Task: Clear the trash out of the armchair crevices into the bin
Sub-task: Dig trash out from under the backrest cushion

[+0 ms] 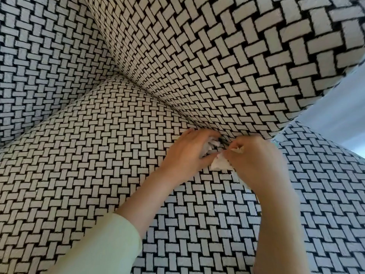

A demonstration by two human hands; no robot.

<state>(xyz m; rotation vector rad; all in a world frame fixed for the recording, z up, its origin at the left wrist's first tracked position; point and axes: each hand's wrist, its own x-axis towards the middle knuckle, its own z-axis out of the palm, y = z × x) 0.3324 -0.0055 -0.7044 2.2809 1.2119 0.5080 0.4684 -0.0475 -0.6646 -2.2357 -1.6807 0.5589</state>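
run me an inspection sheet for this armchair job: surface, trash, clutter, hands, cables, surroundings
surface: seat cushion in black-and-white weave, meeting the padded side panel at a crevice
job's things: crumpled white wad in the left hand; white paper scrap and tan scrap at the right hand; bin not in view
clutter: nothing seen
hands: left curled round the wad, right pinches the paper scrap, both at the crevice
cables: nothing seen
surroundings: pale surface beyond the chair, cannot tell what; light green sleeve
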